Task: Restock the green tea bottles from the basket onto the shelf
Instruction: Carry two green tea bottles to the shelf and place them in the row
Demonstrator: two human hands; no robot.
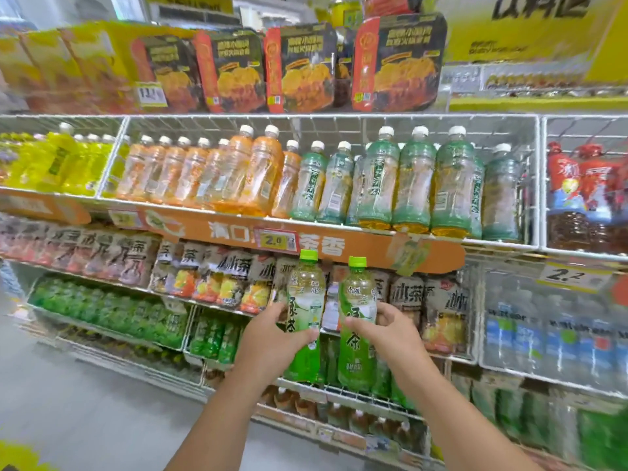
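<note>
- I see my left hand [272,329] wrapped round the middle of one green tea bottle [305,317], thumb across the label at the front, fingers curled behind; the green cap and neck stand clear above the hand and the base hangs below it.
- My right hand [384,329] grips a second green tea bottle [356,329] at mid-label from its right side, thumb on the front, fingers tucked behind the label.
- Both bottles stand upright, side by side and just apart, the left one a little higher.
- I hold them in the air in front of the shelf [339,389], level with the row of paper-wrapped tea bottles [407,300] and above a lower wire tier where more green bottles [210,338] stand.
- Neither held bottle touches a shelf tier; which tier they line up with I cannot tell.
- Above their caps runs an orange shelf banner [238,232] carrying a price tag [276,239].
- The picture is blurred towards its edges.
</note>
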